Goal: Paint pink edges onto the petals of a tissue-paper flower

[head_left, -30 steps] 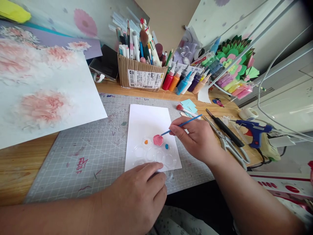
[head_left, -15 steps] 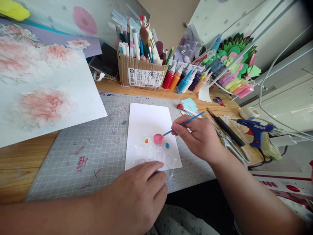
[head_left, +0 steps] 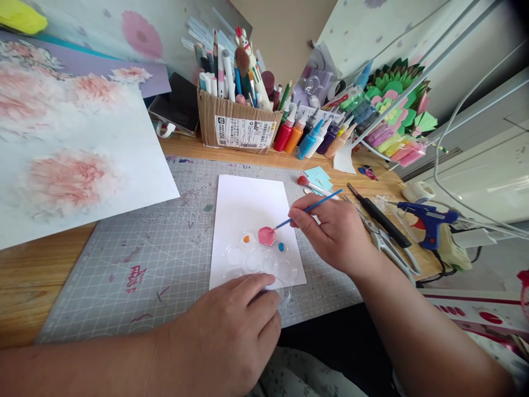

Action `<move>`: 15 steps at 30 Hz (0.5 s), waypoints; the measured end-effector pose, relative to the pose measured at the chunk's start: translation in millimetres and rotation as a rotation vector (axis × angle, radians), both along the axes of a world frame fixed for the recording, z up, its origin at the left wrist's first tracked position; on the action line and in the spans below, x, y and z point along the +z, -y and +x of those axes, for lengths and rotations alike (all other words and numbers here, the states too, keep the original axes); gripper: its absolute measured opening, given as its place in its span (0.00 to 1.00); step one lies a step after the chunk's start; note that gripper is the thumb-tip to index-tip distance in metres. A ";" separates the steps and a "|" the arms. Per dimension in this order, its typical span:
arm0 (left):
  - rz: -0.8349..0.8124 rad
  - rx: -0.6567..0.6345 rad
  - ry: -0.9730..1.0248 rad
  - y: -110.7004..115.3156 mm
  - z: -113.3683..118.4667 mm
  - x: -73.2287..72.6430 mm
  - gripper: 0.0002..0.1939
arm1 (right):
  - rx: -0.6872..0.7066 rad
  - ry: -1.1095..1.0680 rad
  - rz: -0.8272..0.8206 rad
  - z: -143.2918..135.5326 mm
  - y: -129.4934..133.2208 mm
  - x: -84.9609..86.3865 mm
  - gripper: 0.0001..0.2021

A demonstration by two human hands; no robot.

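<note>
My right hand (head_left: pixel 333 234) pinches a thin blue paintbrush (head_left: pixel 324 200). The brush slants down to the left, its tip at the edge of a well of pink paint (head_left: pixel 266 236). That well belongs to a clear plastic paint palette (head_left: pixel 251 260), which also holds a dab of orange paint (head_left: pixel 246 239) and a dab of blue paint (head_left: pixel 281 246). At the palette's near edge, my left hand (head_left: pixel 242 317) grips it, with the index finger on top; the thumb is hidden. Beneath the palette lies a sheet of white paper (head_left: pixel 250 198).
A grey cutting mat (head_left: pixel 173 242) covers the desk. Paint bottles (head_left: pixel 306 138) and a cardboard box (head_left: pixel 206 124) of pens stand behind. Scissors (head_left: pixel 388 245), a black-handled tool (head_left: pixel 382 218) and a blue glue gun (head_left: pixel 430 218) lie right. Flower-printed paper (head_left: pixel 140 165) is at left.
The view has shifted very slightly. The brush tip has moved only a little at the pink paint, whose surface looks smoother. Both hands keep their holds.
</note>
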State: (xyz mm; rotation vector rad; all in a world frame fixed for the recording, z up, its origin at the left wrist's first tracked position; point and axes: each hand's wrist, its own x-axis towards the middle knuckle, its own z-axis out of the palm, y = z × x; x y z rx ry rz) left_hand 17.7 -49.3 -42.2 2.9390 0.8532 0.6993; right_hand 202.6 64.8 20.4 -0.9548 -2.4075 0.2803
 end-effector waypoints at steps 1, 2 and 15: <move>0.007 0.001 0.004 -0.4 -0.2 -0.2 0.08 | 0.009 0.012 -0.026 0.2 0.0 0.5 0.11; 0.013 0.006 0.005 -0.7 -0.3 -0.6 0.08 | 0.041 0.013 -0.067 0.2 0.1 0.9 0.12; -0.009 -0.015 0.000 2.6 -0.3 -0.5 0.09 | 0.079 -0.039 -0.108 0.4 -0.7 0.2 0.11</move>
